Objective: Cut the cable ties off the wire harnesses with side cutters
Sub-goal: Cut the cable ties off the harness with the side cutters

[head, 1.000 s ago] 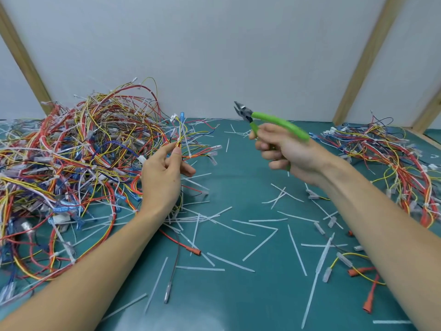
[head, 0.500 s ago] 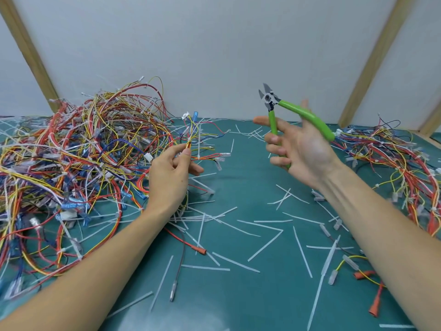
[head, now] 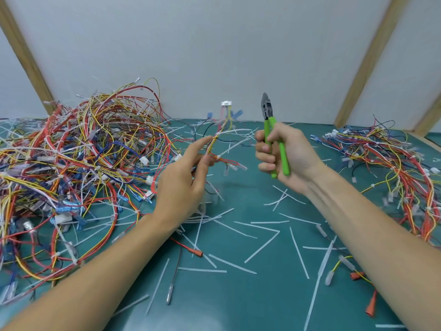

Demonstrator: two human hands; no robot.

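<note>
My left hand [head: 183, 185] pinches a harness [head: 216, 145], my right hand [head: 284, 154] grips the cutters [head: 274, 139]; blades risk nicking wire beside the tie [head: 232, 146].

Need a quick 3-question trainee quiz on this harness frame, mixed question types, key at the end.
1. True or false: the side cutters point down at the mat.
2. Which hand grips the cutters? A) left hand B) right hand
3. Fill in: the left hand pinches a wire ____ with a white cable tie on it.

Key: 1 false, they point up. 2 B. 3 harness.
</note>
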